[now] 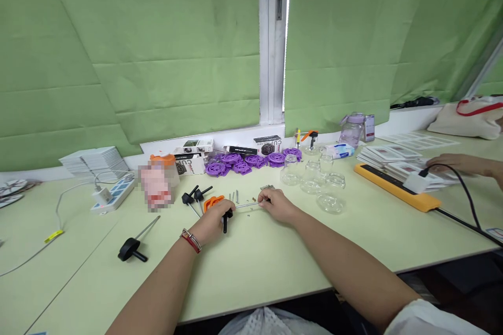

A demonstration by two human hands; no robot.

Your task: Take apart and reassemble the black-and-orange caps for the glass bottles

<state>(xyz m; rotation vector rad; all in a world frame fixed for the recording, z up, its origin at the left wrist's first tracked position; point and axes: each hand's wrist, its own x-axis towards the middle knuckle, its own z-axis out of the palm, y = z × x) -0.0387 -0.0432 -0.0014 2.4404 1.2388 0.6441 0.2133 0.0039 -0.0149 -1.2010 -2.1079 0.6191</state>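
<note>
My left hand [214,220] is closed around a black plastic handle [225,223] with a thin metal rod [247,205] running out to the right. At the rod's far end, my right hand [278,205] pinches with thumb and fingers; any small part between them is hidden. Small metal pieces [237,197] lie just beyond the rod. Orange plastic parts [212,202] rest beside my left hand, near two black-ended rods [199,194]. Another black knob with a rod [130,249] lies farther left. A small ridged piece [267,187] sits behind my right hand.
Purple discs [241,166] and boxes [190,165] line the back. Several glass jars [312,178] stand right of centre. A yellow power strip [396,188] lies by stacked cards [387,157], where another person's hand [451,162] rests. A white power strip [113,194] is at left.
</note>
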